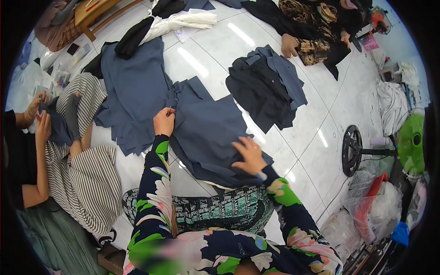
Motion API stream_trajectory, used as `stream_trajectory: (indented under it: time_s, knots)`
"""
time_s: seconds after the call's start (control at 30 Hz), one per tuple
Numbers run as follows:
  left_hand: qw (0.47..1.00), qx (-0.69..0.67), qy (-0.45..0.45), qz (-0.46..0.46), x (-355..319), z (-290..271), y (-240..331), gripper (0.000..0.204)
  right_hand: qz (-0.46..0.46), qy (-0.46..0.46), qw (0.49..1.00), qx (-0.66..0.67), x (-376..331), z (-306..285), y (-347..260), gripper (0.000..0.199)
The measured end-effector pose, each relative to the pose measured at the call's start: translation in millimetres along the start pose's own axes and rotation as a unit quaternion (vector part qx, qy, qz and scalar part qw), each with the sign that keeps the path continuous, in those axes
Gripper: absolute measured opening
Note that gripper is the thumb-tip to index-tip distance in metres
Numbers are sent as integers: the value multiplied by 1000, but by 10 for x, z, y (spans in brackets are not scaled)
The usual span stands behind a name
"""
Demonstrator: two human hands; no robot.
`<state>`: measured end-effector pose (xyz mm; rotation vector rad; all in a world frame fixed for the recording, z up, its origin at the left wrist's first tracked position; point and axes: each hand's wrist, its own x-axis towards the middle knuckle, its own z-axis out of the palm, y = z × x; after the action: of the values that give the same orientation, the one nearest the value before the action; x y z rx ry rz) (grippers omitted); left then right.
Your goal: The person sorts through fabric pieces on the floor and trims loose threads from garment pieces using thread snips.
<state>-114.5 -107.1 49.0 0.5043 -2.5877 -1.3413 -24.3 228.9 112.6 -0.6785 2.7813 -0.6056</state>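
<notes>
The person sits on the white tiled floor [256, 50] with a stack of dark blue cloth pieces [206, 133] spread out ahead of the knees. The left hand [164, 121] is closed in a pinch: its fingers [168, 112] grip the far left corner of the top piece, right where it meets a second, larger blue pile [135, 91] lying just to the left of those fingers. The right hand [250, 155] lies open and flat, palm down on the near right part of the same stack, fingers spread and holding nothing, only pressing the cloth.

Beyond the right fingers, well apart, sits a smaller heap of black and blue pieces [266, 89]. To the left of the left fingers another person in a striped skirt [87, 183] handles a dark scrap with both hands. At the top, a third person's hand rests on the floor near the black heap. A fan [403, 146] with a green blade stands on the floor far to the right.

Judging from this hold, lifting one layer cleanly would need the pinch to take only the top piece, while the flat right hand keeps the layers below from sliding; drawing the corner up slowly would help them separate without dragging the stack
</notes>
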Motion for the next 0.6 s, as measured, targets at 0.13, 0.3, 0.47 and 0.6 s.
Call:
stream_trajectory:
  time_s: [0.13, 0.3, 0.47, 0.6]
  knots:
    - [993, 100, 58, 23, -69, 63, 214, 25, -22, -129, 988, -79, -3, 399, -142, 92]
    - [980, 75, -3, 186, -337, 249, 787, 26, -87, -161, 978, -104, 31, 448, -326, 95]
    - [985, 127, -71, 92, -335, 409, 357, 18, -135, -127, 980, 66, -92, 383, -165, 73]
    - [981, 193, 4, 6, -163, 62, 363, 16, -96, 171, 977, 86, 434, -127, 635, 55]
